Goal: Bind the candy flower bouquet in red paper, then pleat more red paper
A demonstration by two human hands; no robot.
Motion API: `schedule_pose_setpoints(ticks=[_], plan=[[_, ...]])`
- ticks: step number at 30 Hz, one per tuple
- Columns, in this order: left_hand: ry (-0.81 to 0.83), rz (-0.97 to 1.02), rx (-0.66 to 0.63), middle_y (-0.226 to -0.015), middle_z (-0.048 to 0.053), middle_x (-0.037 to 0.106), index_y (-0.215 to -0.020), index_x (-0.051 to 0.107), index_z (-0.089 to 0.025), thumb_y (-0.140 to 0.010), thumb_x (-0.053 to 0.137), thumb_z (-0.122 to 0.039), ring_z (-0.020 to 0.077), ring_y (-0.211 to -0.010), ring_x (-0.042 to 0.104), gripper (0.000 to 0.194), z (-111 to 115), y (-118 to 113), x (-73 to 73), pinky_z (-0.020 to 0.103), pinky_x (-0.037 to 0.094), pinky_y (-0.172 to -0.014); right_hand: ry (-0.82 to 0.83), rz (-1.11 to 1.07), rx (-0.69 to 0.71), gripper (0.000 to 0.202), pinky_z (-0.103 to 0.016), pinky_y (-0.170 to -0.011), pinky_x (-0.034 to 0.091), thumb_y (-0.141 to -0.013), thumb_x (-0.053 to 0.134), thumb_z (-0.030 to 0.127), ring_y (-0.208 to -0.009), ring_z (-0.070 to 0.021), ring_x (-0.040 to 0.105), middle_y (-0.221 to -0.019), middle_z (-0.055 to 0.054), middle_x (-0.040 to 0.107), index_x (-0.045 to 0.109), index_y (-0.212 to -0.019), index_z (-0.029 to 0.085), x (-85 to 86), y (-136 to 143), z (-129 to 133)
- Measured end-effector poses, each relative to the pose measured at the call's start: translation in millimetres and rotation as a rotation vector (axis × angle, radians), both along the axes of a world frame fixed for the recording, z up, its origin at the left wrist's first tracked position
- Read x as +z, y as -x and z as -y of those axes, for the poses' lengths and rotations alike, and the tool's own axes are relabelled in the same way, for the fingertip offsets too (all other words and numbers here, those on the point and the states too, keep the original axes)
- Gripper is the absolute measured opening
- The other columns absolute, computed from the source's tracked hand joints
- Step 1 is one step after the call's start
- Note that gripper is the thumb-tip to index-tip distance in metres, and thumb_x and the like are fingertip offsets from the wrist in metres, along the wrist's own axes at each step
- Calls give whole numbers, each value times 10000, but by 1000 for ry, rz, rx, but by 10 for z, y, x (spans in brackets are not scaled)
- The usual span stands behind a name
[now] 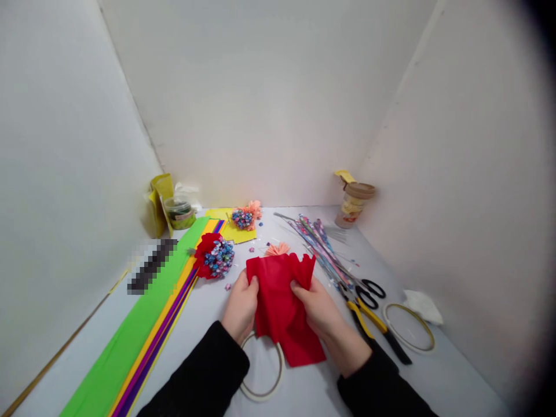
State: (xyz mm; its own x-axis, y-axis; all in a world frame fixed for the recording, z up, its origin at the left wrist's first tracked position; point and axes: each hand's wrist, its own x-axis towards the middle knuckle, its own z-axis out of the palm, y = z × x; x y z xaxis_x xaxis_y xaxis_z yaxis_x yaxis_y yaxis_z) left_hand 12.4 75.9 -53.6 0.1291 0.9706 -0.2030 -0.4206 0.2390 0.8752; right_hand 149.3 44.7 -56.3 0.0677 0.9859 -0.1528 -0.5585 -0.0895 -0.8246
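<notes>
Between both hands hangs a sheet of red crepe paper, its top edge ruffled on the right side. My left hand pinches its left edge, thumb in front. On the right, my right hand grips the upper part near the ruffles, also with the thumb in front; the fingers behind the paper are hidden. Below the left hand, partly covered by the paper, lies a white ring of tape. A peach crepe-paper piece shows just behind the red sheet.
Green and other coloured paper strips lie at left. Near them are a red-wrapped beaded bouquet and a peach one. At right lie patterned strips, scissors, yellow-handled pliers and another tape ring. A cup stands behind.
</notes>
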Motion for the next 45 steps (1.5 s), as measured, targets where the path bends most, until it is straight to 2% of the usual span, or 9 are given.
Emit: schedule_pose_setpoints(ticks=[3,7,16,24,27,33,36,39,45], plan=[[-52,64,-139,-1100,142,672,-1104,562,-157,-712,707,-445,273,-1018,624,507,70,-23,69,392,485,-892,-39,-23,106,491,-465,-895,479,-604,816,288,-918,-287,667,-1027,-74,710,618,-1046,208,28,25,27],[-44,-26,-276,-1003,142,697,-1048,592,-118,-614,808,-295,270,-908,652,516,118,-16,111,378,508,-821,-5,8,174,476,-432,-843,496,-552,846,216,-857,-267,672,-934,-72,725,637,-978,176,17,18,52],[32,11,-250,-774,66,699,-862,623,-111,-606,777,-212,201,-720,644,315,110,-11,106,346,504,-733,78,2,277,415,-389,-785,505,-529,827,162,-770,-246,690,-849,-82,740,674,-914,130,-44,-13,61],[45,16,-94,-860,84,716,-961,599,-139,-583,772,-221,231,-791,669,424,-2,41,88,364,497,-781,134,-55,115,388,-383,-737,524,-526,805,178,-727,-241,694,-853,-78,746,677,-891,156,37,-86,36],[24,46,-108,-863,84,714,-982,588,-147,-629,756,-282,240,-831,669,413,-28,28,32,370,490,-810,152,-10,92,351,-370,-710,517,-524,810,220,-675,-227,677,-781,-62,738,681,-844,156,21,-58,20],[-45,135,-207,-1017,121,691,-1014,578,-147,-753,678,-416,252,-973,638,388,74,-38,43,379,471,-881,48,7,257,411,-395,-813,488,-589,823,340,-791,-245,680,-822,-69,732,683,-927,151,14,23,56],[-80,100,-291,-1077,127,674,-1081,562,-150,-683,762,-318,265,-1008,625,476,106,-30,61,388,470,-894,38,52,281,453,-393,-802,487,-567,839,306,-778,-238,676,-872,-70,731,675,-962,155,12,33,66],[-50,16,-263,-1044,118,684,-1058,571,-140,-626,794,-217,264,-972,636,492,104,-19,64,376,484,-864,63,106,294,391,-375,-757,494,-549,832,226,-719,-220,667,-824,-58,728,679,-900,147,-1,33,62],[-27,-91,-217,-924,122,709,-937,601,-119,-574,809,-214,265,-852,659,429,89,-18,85,366,512,-766,39,124,306,355,-363,-760,503,-562,773,152,-770,-232,677,-843,-58,734,681,-904,144,-7,40,59]])
